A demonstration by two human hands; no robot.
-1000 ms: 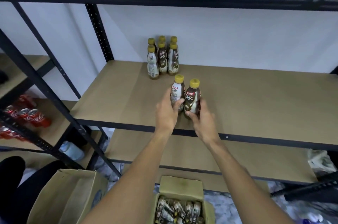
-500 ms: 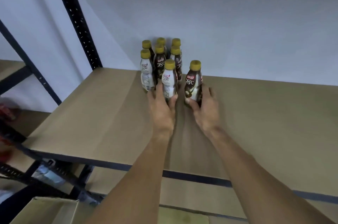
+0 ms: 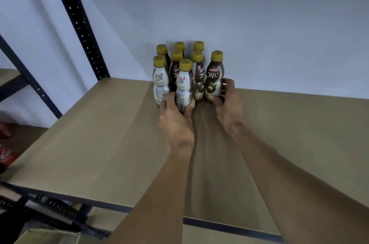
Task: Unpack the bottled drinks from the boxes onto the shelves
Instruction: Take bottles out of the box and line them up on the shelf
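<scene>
Several small coffee bottles with yellow caps stand in a cluster (image 3: 179, 58) at the back of the brown shelf (image 3: 99, 134), against the white wall. My left hand (image 3: 175, 118) grips the base of a white-labelled bottle (image 3: 184, 86) at the front of the cluster. My right hand (image 3: 227, 102) holds a brown-labelled bottle (image 3: 214, 78) at the cluster's right side, fingers curled round its lower part. Both bottles stand upright on the shelf, close against the others.
A black perforated upright (image 3: 77, 22) rises at the shelf's back left. Red cola cans (image 3: 6, 154) lie on a lower shelf at the far left. A cardboard box corner (image 3: 46, 235) shows at the bottom left. The shelf stretches bare to the right.
Both hands have pushed their bottles from the shelf's front edge back to the cluster at the wall. The view has moved in closer to the shelf.
</scene>
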